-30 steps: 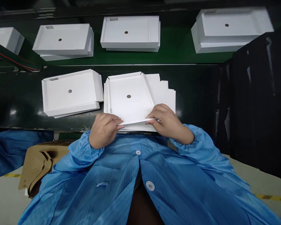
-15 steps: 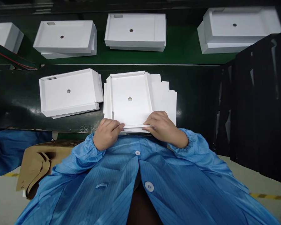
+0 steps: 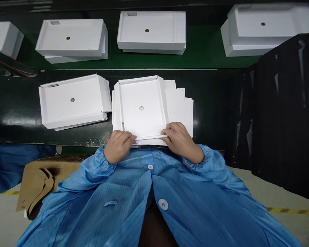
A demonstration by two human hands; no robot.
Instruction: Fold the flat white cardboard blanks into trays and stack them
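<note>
1. L hand (image 3: 119,145) is pinching near-L corner of wht card tray (image 3: 144,120), grip narrow on folded edge.
2. R hand (image 3: 179,140) is pinching near-R corner, same way.
3. Smooth rect. tray, rnd hole mid, is lying atop flat sheets (image 3: 180,109) on glossy dk bench (image 3: 213,106).

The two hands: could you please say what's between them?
The head view shows the white tray's near edge, above white sheets, between the left hand and right hand.

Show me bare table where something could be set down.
Bare: the dark table between the white sheets and the black stack. Crowded: the middle, where the left hand and right hand grip the tray, another stack close left.
</note>
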